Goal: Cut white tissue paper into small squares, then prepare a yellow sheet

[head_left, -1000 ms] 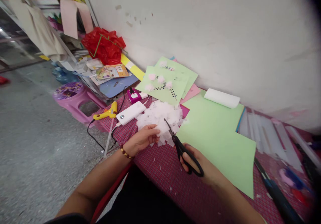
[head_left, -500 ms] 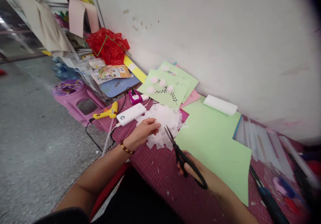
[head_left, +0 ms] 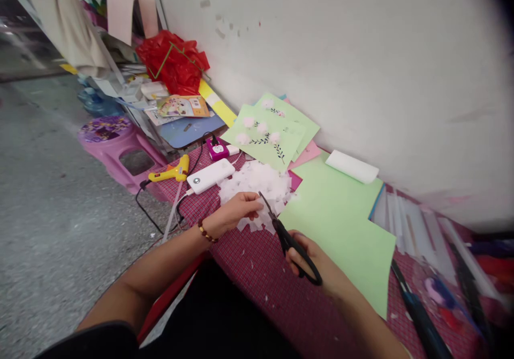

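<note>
My right hand [head_left: 301,254] is wrapped round the handles of black scissors [head_left: 283,230], whose blades point up and left. Thumb and fingers of my left hand [head_left: 243,209] are pinched on a small piece of white paper [head_left: 261,201], partly hidden and hard to tell from the pile behind. The scissor blades look nearly closed, their tip right at this piece, close to my left fingertips. Beneath and beyond the left hand spreads a pile of small white paper pieces [head_left: 257,179] on the red checked tablecloth [head_left: 249,268].
Left of the pile lie a white power bank [head_left: 211,176] and a yellow glue gun [head_left: 172,170]. Green sheets with pink flowers [head_left: 263,136] lie behind it. A large green sheet [head_left: 337,230], a white paper roll [head_left: 352,166] and a dark-handled tool [head_left: 421,316] are on the right.
The scissors have moved up and left to my left fingertips, and their blades have drawn closer together. My left hand has shifted slightly right. The camera view has moved a little.
</note>
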`<state>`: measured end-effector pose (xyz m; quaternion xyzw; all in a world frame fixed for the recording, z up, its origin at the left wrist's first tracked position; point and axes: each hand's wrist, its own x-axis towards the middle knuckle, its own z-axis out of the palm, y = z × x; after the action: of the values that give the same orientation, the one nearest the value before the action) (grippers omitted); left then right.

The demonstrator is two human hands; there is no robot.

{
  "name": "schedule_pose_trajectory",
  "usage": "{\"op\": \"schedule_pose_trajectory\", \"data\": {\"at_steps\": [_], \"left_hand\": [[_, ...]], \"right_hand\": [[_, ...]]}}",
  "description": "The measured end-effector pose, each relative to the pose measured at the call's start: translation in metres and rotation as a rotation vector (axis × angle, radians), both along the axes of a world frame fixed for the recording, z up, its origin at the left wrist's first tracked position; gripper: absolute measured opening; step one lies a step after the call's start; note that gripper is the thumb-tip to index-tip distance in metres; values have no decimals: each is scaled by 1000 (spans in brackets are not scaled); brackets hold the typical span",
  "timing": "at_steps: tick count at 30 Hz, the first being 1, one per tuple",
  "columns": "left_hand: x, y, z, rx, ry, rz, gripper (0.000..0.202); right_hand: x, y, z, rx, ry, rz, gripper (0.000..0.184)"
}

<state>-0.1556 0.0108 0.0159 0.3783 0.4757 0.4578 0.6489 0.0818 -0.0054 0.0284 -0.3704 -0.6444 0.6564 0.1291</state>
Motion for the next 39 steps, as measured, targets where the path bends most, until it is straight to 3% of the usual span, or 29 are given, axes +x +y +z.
{"op": "schedule_pose_trajectory", "data": {"at_steps": [5, 9, 13, 15, 17, 19, 23, 26, 28, 30, 33, 39], "left_hand": [[-6, -1, 1, 6, 18, 23, 20], [-18, 2, 5, 13, 90, 54, 18], [-13, 9, 14, 51, 55, 48, 14], [-2, 12, 18, 80, -11, 21, 14], [13, 14, 20, 78, -92, -19, 18], [26, 15, 21, 45, -136, -63, 21], [45, 9, 19, 13, -72, -101, 19], [54, 0, 16, 58, 25, -80, 22], [58, -7, 13, 116, 95, -66, 25], [60, -13, 9, 169, 152, -59, 29], [61, -20, 3, 179, 158, -38, 33], [55, -30, -1, 120, 55, -66, 42]], "right_hand": [[10, 4, 7, 86, 60, 85, 52], [39, 9, 7, 296, -145, 3, 49], [81, 13, -23, 681, -551, -270, 50], [100, 14, -40, 800, -728, -337, 51], [112, 13, -51, 869, -796, -366, 48], [115, 9, -52, 922, -787, -392, 43], [93, -5, -23, 1063, -511, -515, 26], [57, -16, 7, 1090, -208, -545, 17], [32, -19, 18, 1072, -95, -522, 15], [12, -18, 18, 1035, -63, -493, 13], [-6, -12, 5, 934, -49, -470, 12], [-14, -9, -17, 783, -27, -505, 11]]}}
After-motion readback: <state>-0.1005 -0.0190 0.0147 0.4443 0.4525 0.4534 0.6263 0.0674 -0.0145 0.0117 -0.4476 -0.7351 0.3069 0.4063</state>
